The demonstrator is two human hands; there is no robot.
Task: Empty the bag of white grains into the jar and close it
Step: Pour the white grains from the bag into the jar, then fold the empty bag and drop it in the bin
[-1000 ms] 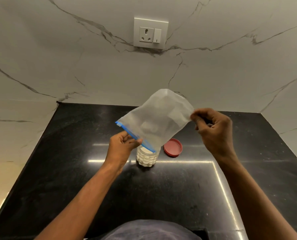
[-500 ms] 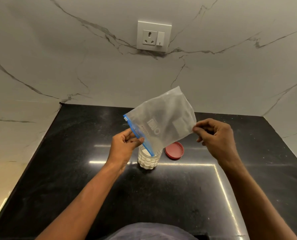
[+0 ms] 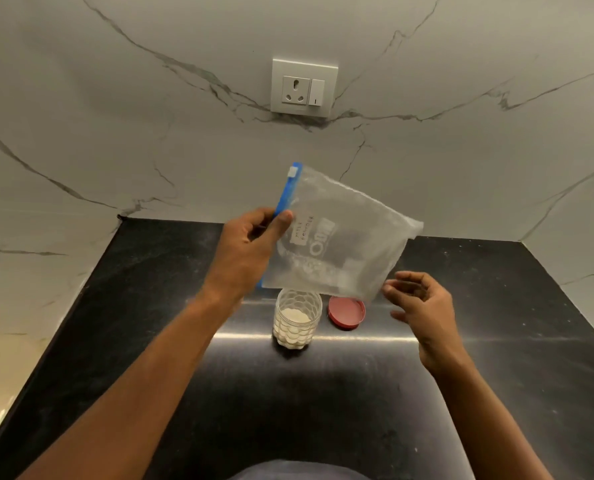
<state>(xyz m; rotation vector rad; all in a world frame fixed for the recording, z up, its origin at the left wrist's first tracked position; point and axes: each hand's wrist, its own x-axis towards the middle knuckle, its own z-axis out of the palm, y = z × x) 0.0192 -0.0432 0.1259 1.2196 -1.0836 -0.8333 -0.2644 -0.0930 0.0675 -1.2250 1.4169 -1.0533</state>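
Left hand (image 3: 247, 245): mine, thumb and fingers pinching the blue zip strip (image 3: 286, 195) of the bag (image 3: 344, 237); it alone holds the bag, above the jar (image 3: 298, 318)

Right hand (image 3: 418, 299): mine, fingers loosely spread, gripping nothing, just beside the bag's lower corner; half a second ago it pinched that corner, so I have let go

Bag: clear plastic; half a second ago tipped mouth-down at the jar's rim, now raised clear of it with the zip edge turned upward; looks all but empty, so I judge the pouring finished

Jar: clear, dimpled wall, upright on the black counter (image 3: 150, 341), open, white grains (image 3: 293, 315) inside, short of the top

Lid (image 3: 346, 311): red, flat on the counter just right of the jar, untouched; closing is the step left

Writing: small white label (image 3: 302, 230) on the bag, handwritten, sideways, seems to read "MILK POWDER", not certain; larger white print beside it, only an "O" legible
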